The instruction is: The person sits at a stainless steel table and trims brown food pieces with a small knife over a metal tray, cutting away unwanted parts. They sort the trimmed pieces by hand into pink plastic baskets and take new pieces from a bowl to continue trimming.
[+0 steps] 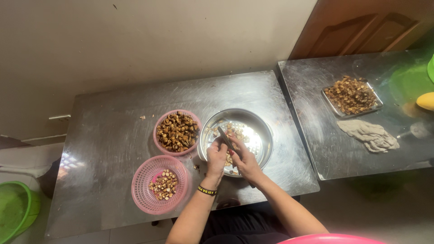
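Your left hand (217, 156) and right hand (244, 160) meet over the steel bowl (264, 131), both closed around a dark blade-like tool (225, 138); whether a nut piece is pinched between them you can't tell. Cut nut pieces (235, 132) lie in the bowl. Just left: pink basket of brown nuts (177, 131), touching the bowl. Nearer you: a larger pink basket (142, 187), sparsely filled. Second table on the right: metal tray (377, 105) of nuts, grey rag (370, 134). Green tub (16, 208) on the floor, far left.

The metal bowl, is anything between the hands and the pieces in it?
Nothing visible. Both the left hand and right hand are already over the metal bowl, holding a dark knife right above the cut pieces.
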`<state>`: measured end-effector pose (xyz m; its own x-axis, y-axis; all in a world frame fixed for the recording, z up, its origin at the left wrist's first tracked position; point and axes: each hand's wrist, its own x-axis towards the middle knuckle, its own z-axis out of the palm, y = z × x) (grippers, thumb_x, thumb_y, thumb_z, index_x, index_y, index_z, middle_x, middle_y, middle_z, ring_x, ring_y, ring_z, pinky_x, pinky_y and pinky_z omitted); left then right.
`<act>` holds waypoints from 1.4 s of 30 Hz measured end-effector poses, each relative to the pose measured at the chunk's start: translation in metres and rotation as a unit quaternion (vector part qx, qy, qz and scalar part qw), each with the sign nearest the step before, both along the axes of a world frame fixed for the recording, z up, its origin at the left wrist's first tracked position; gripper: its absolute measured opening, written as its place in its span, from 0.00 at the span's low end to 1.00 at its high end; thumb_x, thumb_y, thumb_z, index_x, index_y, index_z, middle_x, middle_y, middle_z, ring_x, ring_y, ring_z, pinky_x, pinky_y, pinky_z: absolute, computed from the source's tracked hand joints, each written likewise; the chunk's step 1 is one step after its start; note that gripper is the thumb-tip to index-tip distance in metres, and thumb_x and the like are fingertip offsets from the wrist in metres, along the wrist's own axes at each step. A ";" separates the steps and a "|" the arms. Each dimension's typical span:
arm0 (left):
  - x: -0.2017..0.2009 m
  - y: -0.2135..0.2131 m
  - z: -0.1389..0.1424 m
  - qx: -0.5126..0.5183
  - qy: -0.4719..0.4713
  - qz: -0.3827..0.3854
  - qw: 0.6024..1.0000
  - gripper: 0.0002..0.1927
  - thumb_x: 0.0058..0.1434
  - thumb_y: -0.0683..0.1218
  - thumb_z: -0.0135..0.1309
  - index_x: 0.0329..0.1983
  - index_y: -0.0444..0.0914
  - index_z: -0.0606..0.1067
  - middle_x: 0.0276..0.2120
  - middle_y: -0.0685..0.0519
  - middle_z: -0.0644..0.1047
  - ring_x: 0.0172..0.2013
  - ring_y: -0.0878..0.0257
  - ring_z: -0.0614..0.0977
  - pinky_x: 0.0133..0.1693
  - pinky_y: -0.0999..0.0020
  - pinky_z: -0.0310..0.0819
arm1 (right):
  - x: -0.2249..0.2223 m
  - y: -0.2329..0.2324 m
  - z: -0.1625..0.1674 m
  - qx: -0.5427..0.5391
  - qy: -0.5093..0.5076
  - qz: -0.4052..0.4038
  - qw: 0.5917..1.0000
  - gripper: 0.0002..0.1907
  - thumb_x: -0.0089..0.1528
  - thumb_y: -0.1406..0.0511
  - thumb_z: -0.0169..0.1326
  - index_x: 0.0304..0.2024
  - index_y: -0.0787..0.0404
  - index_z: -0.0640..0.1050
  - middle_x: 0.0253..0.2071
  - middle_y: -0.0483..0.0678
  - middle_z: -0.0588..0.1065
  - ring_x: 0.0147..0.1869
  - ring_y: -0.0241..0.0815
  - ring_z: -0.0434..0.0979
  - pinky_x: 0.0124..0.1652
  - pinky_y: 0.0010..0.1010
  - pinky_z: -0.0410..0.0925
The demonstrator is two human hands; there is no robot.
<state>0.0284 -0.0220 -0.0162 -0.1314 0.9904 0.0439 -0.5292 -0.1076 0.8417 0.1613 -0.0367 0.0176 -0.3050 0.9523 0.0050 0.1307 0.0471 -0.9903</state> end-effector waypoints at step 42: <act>0.005 0.003 -0.004 -0.008 -0.017 0.005 1.000 0.17 0.71 0.35 0.46 0.62 0.29 0.72 0.54 0.44 0.79 0.51 0.62 0.81 0.54 0.69 0.75 | 0.005 0.015 -0.003 -0.099 0.104 0.005 0.990 0.25 0.70 0.65 0.47 0.71 0.56 0.69 0.26 0.47 0.72 0.22 0.29 0.65 0.21 0.22 0.59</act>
